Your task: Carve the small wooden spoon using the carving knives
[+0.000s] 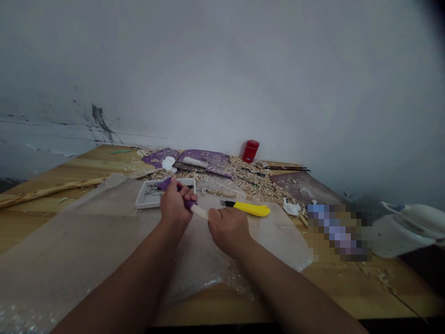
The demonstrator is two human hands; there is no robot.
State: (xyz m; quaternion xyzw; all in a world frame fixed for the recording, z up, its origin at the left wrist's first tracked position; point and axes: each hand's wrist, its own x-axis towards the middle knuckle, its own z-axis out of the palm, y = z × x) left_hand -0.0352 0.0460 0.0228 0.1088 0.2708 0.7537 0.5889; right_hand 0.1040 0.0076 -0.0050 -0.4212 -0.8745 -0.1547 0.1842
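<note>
My left hand (174, 202) is shut around a pale wooden rod (199, 212) with purple wrapping (166, 184) at its far end. My right hand (228, 230) closes on the rod's near end, and its thumb presses on the bare wood. Both hands rest above a crinkled clear plastic sheet (114, 241). A yellow utility knife (247, 208) lies just beyond my right hand. Behind my left hand sits a white shallow tray (148, 195) holding thin tools, partly hidden by the hand and the purple wrapping.
Wood shavings (248, 178) lie heaped on the wooden table (361, 292) near a purple sheet (208, 157). Beyond them stand a red canister (251, 151) and dark brushes (287, 168). A long wooden stick (48, 192) lies left; a white kettle (410, 225) stands right, against a white wall.
</note>
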